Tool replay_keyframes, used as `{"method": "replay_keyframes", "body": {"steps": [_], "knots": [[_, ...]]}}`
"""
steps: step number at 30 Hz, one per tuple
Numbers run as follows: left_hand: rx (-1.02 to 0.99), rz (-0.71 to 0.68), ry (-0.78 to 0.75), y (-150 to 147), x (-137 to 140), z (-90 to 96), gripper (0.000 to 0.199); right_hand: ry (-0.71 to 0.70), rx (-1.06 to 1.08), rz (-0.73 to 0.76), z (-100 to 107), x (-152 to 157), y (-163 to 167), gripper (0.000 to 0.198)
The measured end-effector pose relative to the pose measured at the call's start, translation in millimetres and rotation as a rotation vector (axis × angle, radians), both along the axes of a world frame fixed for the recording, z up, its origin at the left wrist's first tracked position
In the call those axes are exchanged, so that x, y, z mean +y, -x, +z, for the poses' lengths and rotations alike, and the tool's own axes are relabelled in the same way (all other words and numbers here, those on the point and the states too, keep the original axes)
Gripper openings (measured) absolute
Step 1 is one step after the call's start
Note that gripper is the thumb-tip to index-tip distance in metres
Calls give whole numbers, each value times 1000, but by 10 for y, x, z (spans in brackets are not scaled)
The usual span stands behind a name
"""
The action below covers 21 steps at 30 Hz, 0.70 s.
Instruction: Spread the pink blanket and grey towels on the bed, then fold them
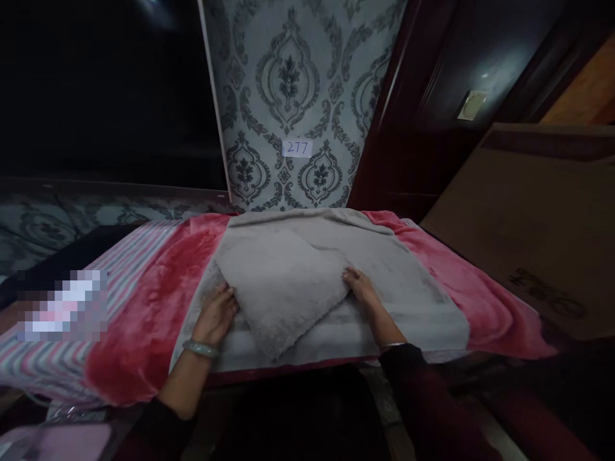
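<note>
Gray plush cloth [288,288] between fingertips [232,292]; right hand [361,285] seemingly pinching its corner, left hand [216,315] grip unclear; uneven tugging could crease it.

A striped cloth [125,267], a red plush blanket [144,320] and, over it, a grey plush cloth [413,275] hide the bench. The blanket shows left and right of the grey plush cloth; the stripes lie farther left. A grey plush square [283,288] rests on the grey plush cloth.
</note>
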<state>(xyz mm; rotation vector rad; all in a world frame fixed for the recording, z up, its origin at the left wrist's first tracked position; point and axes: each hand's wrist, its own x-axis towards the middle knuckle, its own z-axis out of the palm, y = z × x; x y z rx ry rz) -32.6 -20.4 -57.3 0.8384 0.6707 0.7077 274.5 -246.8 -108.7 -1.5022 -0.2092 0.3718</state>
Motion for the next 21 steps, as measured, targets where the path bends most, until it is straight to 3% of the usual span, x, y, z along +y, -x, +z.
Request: {"method": "replay_keyframes", "body": {"steps": [5, 12, 17, 21], "knots": [[-20, -141, 191, -1, -189, 73, 15, -188, 183, 76, -9, 0, 218, 23], [26, -60, 193, -248, -347, 75, 25, -329, 485, 122, 160, 95, 656, 28], [84, -10, 126, -348, -398, 132, 37, -293, 448, 127, 331, 231, 782, 44], [121, -40, 48, -140, -218, 205, 41, -335, 336, 164, 406, 195, 1028, 51]]}}
